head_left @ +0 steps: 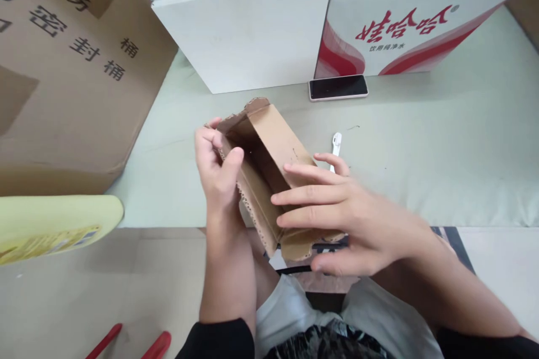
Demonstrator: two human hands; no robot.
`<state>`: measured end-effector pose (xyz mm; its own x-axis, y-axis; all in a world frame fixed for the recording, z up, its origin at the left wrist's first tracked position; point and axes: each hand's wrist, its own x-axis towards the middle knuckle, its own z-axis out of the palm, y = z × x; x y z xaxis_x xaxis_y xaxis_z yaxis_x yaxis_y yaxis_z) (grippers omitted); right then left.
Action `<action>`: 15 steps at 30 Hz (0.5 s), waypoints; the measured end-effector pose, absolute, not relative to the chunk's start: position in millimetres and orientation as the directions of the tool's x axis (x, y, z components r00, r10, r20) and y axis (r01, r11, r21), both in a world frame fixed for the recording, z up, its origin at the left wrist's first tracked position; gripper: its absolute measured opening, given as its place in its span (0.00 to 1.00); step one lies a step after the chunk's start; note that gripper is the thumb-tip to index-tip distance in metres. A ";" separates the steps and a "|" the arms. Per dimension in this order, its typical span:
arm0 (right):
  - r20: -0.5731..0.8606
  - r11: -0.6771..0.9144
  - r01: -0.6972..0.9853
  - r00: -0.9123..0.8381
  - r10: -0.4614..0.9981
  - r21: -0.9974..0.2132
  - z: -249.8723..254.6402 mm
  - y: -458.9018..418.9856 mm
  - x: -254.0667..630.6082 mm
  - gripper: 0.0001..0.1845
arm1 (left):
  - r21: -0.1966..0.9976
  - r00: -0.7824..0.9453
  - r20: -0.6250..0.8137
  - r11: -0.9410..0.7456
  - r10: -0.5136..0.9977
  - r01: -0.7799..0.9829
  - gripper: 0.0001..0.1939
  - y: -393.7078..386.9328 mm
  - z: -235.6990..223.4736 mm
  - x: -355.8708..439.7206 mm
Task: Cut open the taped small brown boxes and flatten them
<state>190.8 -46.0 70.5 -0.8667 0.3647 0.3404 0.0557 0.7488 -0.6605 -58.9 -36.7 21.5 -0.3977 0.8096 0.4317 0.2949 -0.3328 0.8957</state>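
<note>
The small open box [273, 137] is held up at the near edge of the desk [442, 151], its mouth facing the wearer in the head view, likely so the inside shows. The left hand [219, 168] is closed on one wall, thumb by the rim, apparently to steady it. The right hand [357, 219], open with fingers spread, lies over the opening, gripping nothing. Beyond lies a phone [339, 87].

Storage-like room, stacked cartons [240, 39], tiled floor [138, 286]
</note>
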 end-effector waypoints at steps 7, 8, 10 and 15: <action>0.227 0.784 0.293 -0.850 0.476 -0.547 78.7 -53.2 195.7 0.14 | 0.894 -0.417 0.406 -0.448 0.813 -0.003 0.16 -36.4 23.2 -55.4; 0.246 0.802 0.329 -0.834 0.494 -0.498 79.7 -53.4 198.0 0.13 | 0.890 -0.394 0.418 -0.456 0.819 -0.004 0.15 -35.6 22.2 -55.2; 0.311 0.825 0.412 -0.784 0.537 -0.387 79.3 -52.1 204.3 0.11 | 0.885 -0.366 0.441 -0.465 0.820 0.025 0.15 -33.5 17.7 -56.8; 0.510 0.676 0.701 -0.505 0.696 -0.228 61.0 -38.6 217.6 0.09 | 0.869 -0.404 0.494 -0.454 0.770 0.197 0.25 -27.5 -1.1 -66.4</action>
